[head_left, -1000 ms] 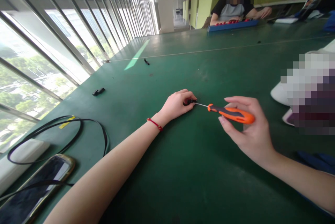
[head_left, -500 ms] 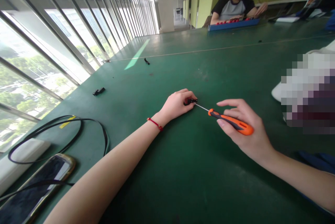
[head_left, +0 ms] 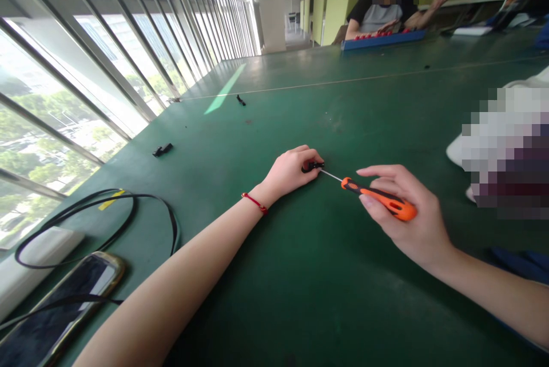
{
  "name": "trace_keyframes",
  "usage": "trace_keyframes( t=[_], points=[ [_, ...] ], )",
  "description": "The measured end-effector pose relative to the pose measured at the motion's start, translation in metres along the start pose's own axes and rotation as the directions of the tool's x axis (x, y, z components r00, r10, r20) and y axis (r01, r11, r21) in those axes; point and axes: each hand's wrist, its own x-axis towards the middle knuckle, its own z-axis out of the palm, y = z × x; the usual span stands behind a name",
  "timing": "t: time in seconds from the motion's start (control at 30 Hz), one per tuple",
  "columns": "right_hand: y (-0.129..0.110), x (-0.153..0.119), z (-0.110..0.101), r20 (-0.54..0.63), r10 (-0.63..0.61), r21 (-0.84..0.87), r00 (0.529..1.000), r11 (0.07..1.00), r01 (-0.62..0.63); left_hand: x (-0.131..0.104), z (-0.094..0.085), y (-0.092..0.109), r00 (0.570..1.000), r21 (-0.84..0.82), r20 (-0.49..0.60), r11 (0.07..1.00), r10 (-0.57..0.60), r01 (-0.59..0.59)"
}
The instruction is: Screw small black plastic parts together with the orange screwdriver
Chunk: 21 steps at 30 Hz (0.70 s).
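My left hand (head_left: 293,170), with a red cord bracelet (head_left: 254,202) at the wrist, is closed around a small black part (head_left: 315,166) just above the green table (head_left: 274,275). Its fingers hide most of that part, so its kind cannot be made out. My right hand (head_left: 407,215) grips the orange and black handle of a screwdriver (head_left: 380,198), its index finger stretched along above the handle. The thin metal shaft points left and its tip meets the black part at my left fingertips.
Small black pieces (head_left: 162,150) lie at the left and farther back. A phone (head_left: 64,310), a looped black cable (head_left: 132,207) and a white block (head_left: 51,247) sit at lower left. Across the table a person (head_left: 381,12) sits behind a blue tray (head_left: 384,40).
My right hand has shifted slightly right and turned a little around the screwdriver handle. My left hand stays nearly still. The person across has raised a hand.
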Motion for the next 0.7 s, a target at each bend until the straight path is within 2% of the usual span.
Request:
trace_keyframes(
  t=[0.1,0.13,0.27,0.3,0.43,0.5,0.6,0.63,0.7],
  points=[
    [0.0014,0.0012,0.0006,-0.118,-0.081,0.006,0.99,0.997,0.082,-0.0001,0.0001,-0.0002,1.0,-0.002,-0.001,1.0,0.0,0.0],
    [0.0017,0.0015,0.0007,-0.114,-0.075,0.014,0.991,0.997,0.077,-0.0001,0.0002,-0.0003,1.0,-0.003,-0.001,1.0,0.001,-0.001],
    [0.0013,0.0013,0.0002,0.057,0.029,-0.005,0.998,1.0,-0.029,-0.0002,0.0001,-0.0003,1.0,-0.01,-0.002,1.0,-0.002,0.002],
    [0.0011,0.0011,0.0002,0.058,0.032,-0.012,0.998,0.999,-0.031,-0.0002,0.0,-0.0002,1.0,-0.011,-0.001,1.0,-0.003,0.003],
    [0.0014,0.0015,0.0005,-0.129,-0.062,0.013,0.99,0.998,0.064,0.0,-0.0005,0.0003,1.0,-0.006,0.002,1.0,-0.001,0.001],
    [0.0015,0.0017,0.0005,-0.102,-0.048,0.021,0.994,0.999,0.05,0.0001,-0.0006,0.0004,1.0,-0.007,0.002,1.0,-0.002,0.002],
    [0.0014,0.0013,0.0001,0.039,0.036,0.002,0.999,0.999,-0.036,0.0003,-0.0006,0.0,1.0,-0.013,0.003,1.0,-0.006,0.006],
    [0.0014,0.0012,0.0001,0.047,0.04,-0.005,0.998,0.999,-0.04,0.0003,-0.0005,-0.0002,1.0,-0.016,0.003,1.0,-0.005,0.005],
    [0.0018,0.0013,0.0001,-0.025,-0.001,0.003,1.0,1.0,0.001,0.0003,-0.0002,-0.0007,1.0,-0.018,0.001,1.0,0.0,0.0]
  ],
)
